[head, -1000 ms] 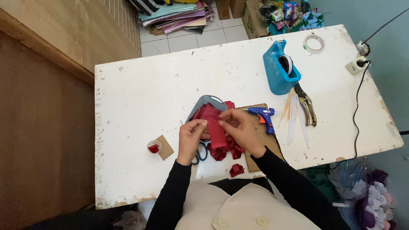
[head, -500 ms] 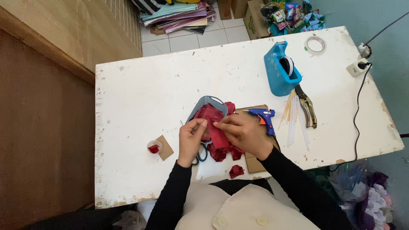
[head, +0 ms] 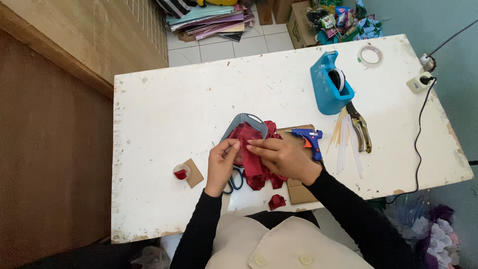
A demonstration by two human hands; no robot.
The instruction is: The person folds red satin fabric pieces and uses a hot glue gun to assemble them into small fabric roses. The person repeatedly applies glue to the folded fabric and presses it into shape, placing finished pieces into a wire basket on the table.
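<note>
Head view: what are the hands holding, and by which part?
Both the left hand and the right hand pinch a dark red fabric piece by its upper edge, fingertips close together above the table.

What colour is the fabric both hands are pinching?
Dark red fabric, pinched by the left hand and right hand; the head view shows it.

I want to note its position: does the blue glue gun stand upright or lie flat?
Lying flat: the blue glue gun rests on its side on brown cardboard.

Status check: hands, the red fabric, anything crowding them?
Left hand and right hand both pinching red fabric pieces. Fabric over small grey basket. Scissors under left wrist, blue glue gun beside right hand.
</note>
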